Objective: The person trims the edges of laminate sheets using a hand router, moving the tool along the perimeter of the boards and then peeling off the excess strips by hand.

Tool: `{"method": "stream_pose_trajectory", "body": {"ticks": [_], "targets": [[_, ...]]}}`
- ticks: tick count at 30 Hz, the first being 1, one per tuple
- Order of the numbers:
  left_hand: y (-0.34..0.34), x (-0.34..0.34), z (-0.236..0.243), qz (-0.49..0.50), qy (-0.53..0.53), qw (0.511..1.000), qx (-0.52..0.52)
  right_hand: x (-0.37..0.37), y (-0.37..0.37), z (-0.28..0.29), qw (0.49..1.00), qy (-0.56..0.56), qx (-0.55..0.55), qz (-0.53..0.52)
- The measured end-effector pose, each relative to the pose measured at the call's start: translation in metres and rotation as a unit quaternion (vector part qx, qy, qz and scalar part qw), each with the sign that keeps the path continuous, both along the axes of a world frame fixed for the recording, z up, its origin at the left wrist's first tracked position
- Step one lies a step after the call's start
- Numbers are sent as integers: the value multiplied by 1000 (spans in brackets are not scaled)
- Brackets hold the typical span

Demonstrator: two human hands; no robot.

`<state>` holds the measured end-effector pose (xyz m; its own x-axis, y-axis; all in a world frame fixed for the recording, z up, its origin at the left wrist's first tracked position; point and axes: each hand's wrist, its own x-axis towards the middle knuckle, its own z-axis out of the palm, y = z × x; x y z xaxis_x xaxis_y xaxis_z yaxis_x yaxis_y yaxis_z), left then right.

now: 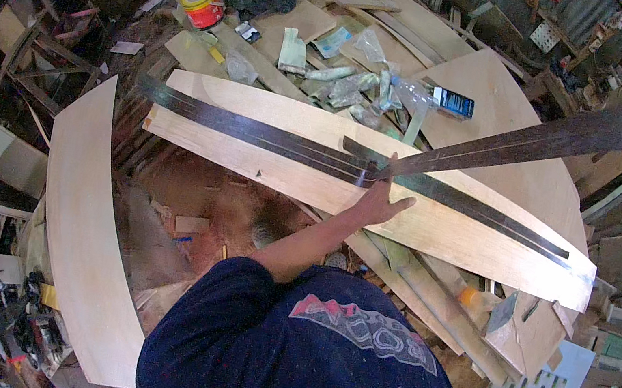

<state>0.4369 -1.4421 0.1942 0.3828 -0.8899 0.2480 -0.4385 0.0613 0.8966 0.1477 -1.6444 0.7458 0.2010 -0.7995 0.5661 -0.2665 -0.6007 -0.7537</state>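
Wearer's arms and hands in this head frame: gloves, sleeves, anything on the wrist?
One arm shows, running up from the body to a bare hand: no glove, no visible watch or band. The forearm is uncovered; a dark navy short sleeve ends near the elbow. The shirt carries a pink and grey printed patch. The other hand is out of view.

Soft daylight, dark fisheye-warped rim

We've got one view only: head cam, fisheye, looking steeply down from above the person's shoulders. It faces away over a pale plywood board (437,227) at mid-distance; dark-blue shirt (316,359) fills the near edge. Workshop clutter bends round the far, left & right rims. No 2nd view to overlap.
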Motion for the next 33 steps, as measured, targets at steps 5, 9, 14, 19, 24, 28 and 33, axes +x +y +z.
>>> {"method": "stream_pose_trajectory", "body": {"ticks": [5,9,14,19,24,28,33], "targets": [[42,70,73,47,16,997,-51,-87,13,-31,995,-26,51,-76],[95,147,221,122,46,984,118,-145,28,-48,987,-56,82,-123],[130,181,244,15,293,956,5,-204,32,-71,978,-88,118,-151],[106,99,116,-99,452,884,-74,-264,32,-96,967,-130,139,-172],[90,75,22,-72,791,589,-145,-308,13,-110,961,-147,152,-175],[75,112,-31,291,736,551,-264,-342,3,-120,958,-163,150,-180],[124,187,-61,349,742,479,-314,-376,-22,-136,954,-172,167,-180]]}}
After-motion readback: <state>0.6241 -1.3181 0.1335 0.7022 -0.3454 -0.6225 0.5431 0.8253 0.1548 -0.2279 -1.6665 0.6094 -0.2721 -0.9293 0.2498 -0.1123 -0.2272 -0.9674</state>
